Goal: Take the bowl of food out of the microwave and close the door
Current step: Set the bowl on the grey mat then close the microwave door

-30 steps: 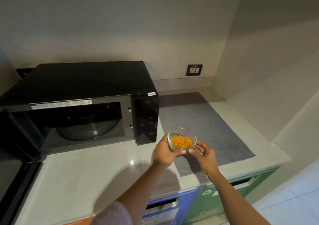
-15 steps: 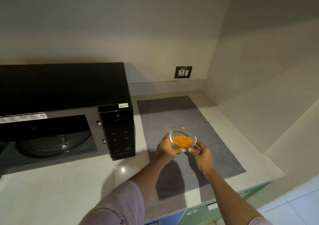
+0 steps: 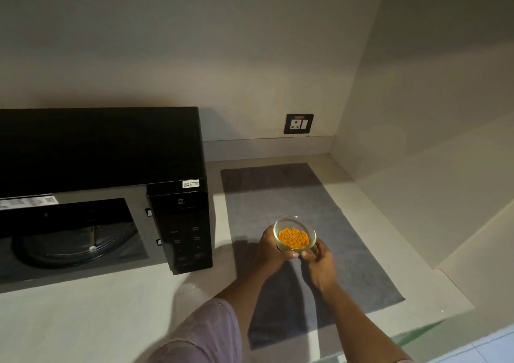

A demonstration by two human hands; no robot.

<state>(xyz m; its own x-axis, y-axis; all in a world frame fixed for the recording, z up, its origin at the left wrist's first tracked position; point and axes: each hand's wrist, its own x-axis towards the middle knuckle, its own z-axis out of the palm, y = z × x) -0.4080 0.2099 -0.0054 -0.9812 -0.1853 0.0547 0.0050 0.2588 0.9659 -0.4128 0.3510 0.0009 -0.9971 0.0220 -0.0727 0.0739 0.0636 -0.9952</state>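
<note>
Bowl: one clear glass bowl of orange food, cupped between both hands above the grey mat.
Left hand: fingers curled round the bowl's left wall, thumb near its front.
Right hand: fingers wrapped under its right side.
Microwave: one, black, left of the left hand, cavity open; its door is out of view.
Tabletop: pale, set in a beige corner.
Socket: one, on the wall beyond the hands.

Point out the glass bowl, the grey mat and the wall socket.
glass bowl (image 3: 294,239): head view, on the orange food inside.
grey mat (image 3: 283,195): head view, bare upper part.
wall socket (image 3: 298,123): head view, plate centre.
</note>
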